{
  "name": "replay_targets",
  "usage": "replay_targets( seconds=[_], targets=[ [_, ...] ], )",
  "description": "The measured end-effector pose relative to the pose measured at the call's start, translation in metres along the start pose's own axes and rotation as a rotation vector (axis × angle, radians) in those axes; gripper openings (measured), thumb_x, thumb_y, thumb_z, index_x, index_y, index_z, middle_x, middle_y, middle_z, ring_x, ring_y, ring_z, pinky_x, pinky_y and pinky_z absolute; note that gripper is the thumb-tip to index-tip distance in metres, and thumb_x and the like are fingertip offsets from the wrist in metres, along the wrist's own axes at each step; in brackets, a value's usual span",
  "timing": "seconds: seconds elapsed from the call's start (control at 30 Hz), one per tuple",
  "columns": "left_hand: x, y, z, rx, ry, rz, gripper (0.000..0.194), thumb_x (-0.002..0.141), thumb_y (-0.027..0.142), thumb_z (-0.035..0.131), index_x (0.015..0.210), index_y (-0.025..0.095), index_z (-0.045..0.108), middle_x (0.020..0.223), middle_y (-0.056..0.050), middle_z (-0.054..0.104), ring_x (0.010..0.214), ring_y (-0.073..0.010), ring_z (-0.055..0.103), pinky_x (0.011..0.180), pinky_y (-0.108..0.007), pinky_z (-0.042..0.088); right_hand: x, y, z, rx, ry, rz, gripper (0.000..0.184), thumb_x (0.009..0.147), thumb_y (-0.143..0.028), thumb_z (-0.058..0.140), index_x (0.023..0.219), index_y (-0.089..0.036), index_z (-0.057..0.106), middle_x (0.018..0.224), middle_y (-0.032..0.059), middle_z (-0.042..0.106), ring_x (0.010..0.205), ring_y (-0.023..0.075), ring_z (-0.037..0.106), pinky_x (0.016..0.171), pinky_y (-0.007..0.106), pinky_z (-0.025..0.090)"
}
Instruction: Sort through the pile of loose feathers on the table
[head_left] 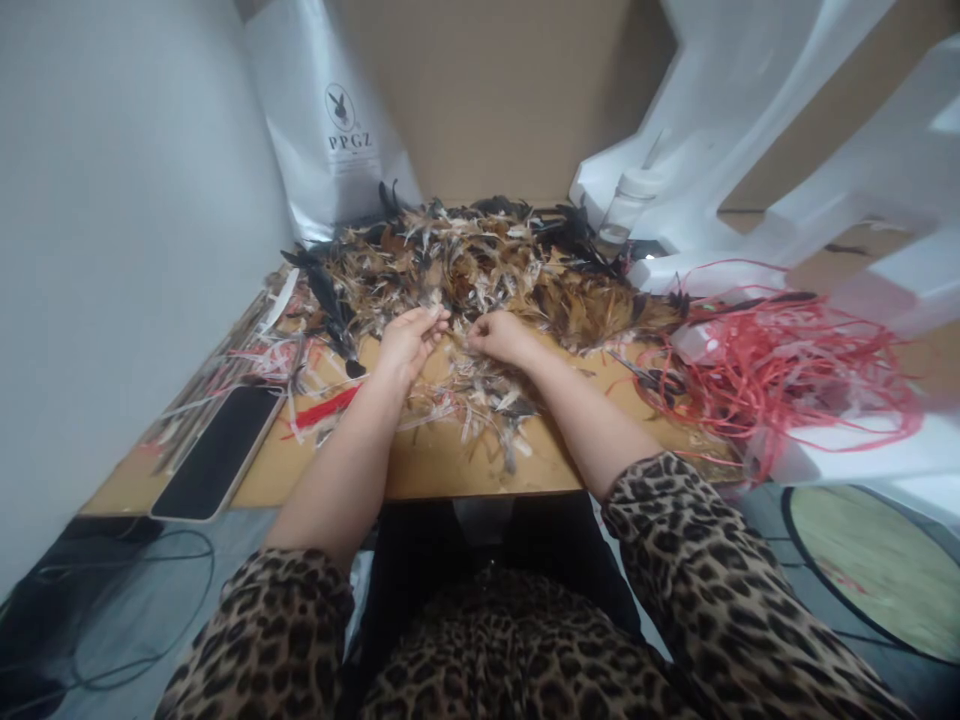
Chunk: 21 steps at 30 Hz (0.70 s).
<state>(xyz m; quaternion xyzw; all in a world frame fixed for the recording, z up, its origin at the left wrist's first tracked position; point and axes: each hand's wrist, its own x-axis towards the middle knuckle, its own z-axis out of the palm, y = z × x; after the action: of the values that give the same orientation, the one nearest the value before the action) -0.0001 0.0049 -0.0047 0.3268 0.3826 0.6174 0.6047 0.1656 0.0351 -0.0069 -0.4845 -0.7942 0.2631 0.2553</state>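
A large heap of brown, black and whitish feathers point(480, 255) covers the back of the table. At its front edge my left hand point(409, 342) is closed in a pinch, with what looks like a small feather at its fingertips. A short gap to the right, my right hand point(504, 338) is closed too, fingers curled and thumb pressed in; whatever it holds is too small to make out. Below and between both hands lie loose feather scraps point(487, 395). A red strip point(326, 407) rests left of my left forearm.
A phone point(217, 450) and thin sticks point(202, 400) lie at the left. Scissors point(660, 383) and a tangle of red plastic ribbon point(802, 370) are at the right. Behind stand a silver bag point(337, 130) and a clear bottle point(626, 205). A round stool point(877, 560) is lower right.
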Motion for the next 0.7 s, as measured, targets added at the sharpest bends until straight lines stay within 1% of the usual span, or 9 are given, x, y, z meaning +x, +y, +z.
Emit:
replay_targets(
  seconds=[0.1,0.17,0.23,0.33,0.4,0.43,0.5,0.6,0.7],
  targets=[
    [0.0,-0.001,0.0,0.013,-0.006,0.0,0.014,0.064,0.016,0.069,0.076,0.011,0.063,0.074,-0.005,0.066,0.058,-0.005,0.057,0.051,-0.013,0.043,-0.004,-0.005,0.003,-0.118,-0.007,0.017,0.006,0.061,-0.023,0.064,0.062,-0.017,0.064,0.058,0.0008,0.061,0.052,0.0097,0.048,0.053,0.022,0.033],
    [0.0,0.0,0.0,0.014,0.0,0.001,0.014,0.064,0.016,0.069,0.076,0.011,0.063,0.074,-0.005,0.066,0.058,-0.0048,0.057,0.051,-0.013,0.043,-0.005,-0.007,-0.001,-0.063,-0.015,0.017,0.006,0.061,-0.022,0.064,0.059,-0.016,0.062,0.056,0.0006,0.06,0.051,0.0095,0.047,0.053,0.022,0.034],
    [0.0,0.0,0.0,0.012,0.007,-0.002,0.014,0.064,0.017,0.069,0.076,0.011,0.063,0.075,-0.005,0.066,0.058,-0.0047,0.057,0.051,-0.013,0.043,-0.004,-0.007,-0.006,0.112,0.021,0.035,0.008,0.062,-0.023,0.063,0.06,-0.015,0.061,0.055,0.0,0.059,0.049,0.0084,0.046,0.052,0.021,0.035],
    [-0.002,0.001,0.001,0.008,0.011,-0.019,0.015,0.065,0.016,0.069,0.077,0.01,0.063,0.074,-0.005,0.066,0.057,-0.0049,0.058,0.051,-0.013,0.044,0.0,-0.007,-0.013,0.518,0.096,0.119,0.014,0.064,-0.027,0.063,0.063,-0.013,0.06,0.054,-0.0006,0.058,0.045,0.0062,0.044,0.047,0.019,0.035],
    [-0.002,0.0,0.001,0.012,0.008,-0.041,0.014,0.065,0.015,0.069,0.076,0.01,0.063,0.074,-0.006,0.066,0.057,-0.0052,0.058,0.051,-0.013,0.044,0.002,-0.008,-0.013,0.772,0.092,0.14,0.019,0.061,-0.03,0.066,0.065,-0.013,0.059,0.057,0.0,0.06,0.046,0.0054,0.045,0.047,0.018,0.036],
    [-0.002,-0.001,0.001,0.017,0.001,-0.055,0.013,0.065,0.015,0.069,0.076,0.01,0.063,0.074,-0.006,0.066,0.057,-0.0055,0.059,0.051,-0.013,0.044,0.003,-0.008,-0.013,0.863,0.081,0.137,0.021,0.059,-0.031,0.068,0.066,-0.013,0.059,0.059,0.0004,0.061,0.047,0.0052,0.046,0.047,0.018,0.037],
    [-0.002,-0.003,0.001,0.031,-0.026,-0.08,0.013,0.065,0.015,0.068,0.076,0.01,0.063,0.076,-0.007,0.067,0.059,-0.0064,0.06,0.051,-0.014,0.045,0.003,-0.01,-0.011,0.973,0.067,0.124,0.026,0.056,-0.033,0.072,0.067,-0.013,0.059,0.061,0.0004,0.061,0.048,0.0049,0.048,0.047,0.017,0.038],
    [-0.001,-0.005,0.0,0.057,-0.077,-0.113,0.013,0.066,0.015,0.068,0.077,0.009,0.064,0.078,-0.009,0.067,0.06,-0.0077,0.061,0.052,-0.014,0.046,0.002,-0.015,-0.008,1.057,0.057,0.121,0.029,0.054,-0.034,0.074,0.067,-0.014,0.058,0.061,-0.001,0.06,0.047,0.0039,0.046,0.044,0.016,0.035],
    [-0.002,-0.006,0.001,0.077,-0.094,-0.128,0.012,0.066,0.015,0.068,0.076,0.008,0.065,0.077,-0.009,0.068,0.06,-0.0082,0.062,0.053,-0.015,0.047,0.0,-0.02,-0.008,1.124,0.046,0.143,0.029,0.053,-0.032,0.075,0.066,-0.014,0.057,0.06,-0.0019,0.059,0.046,0.0032,0.044,0.041,0.016,0.031]
  ],
)
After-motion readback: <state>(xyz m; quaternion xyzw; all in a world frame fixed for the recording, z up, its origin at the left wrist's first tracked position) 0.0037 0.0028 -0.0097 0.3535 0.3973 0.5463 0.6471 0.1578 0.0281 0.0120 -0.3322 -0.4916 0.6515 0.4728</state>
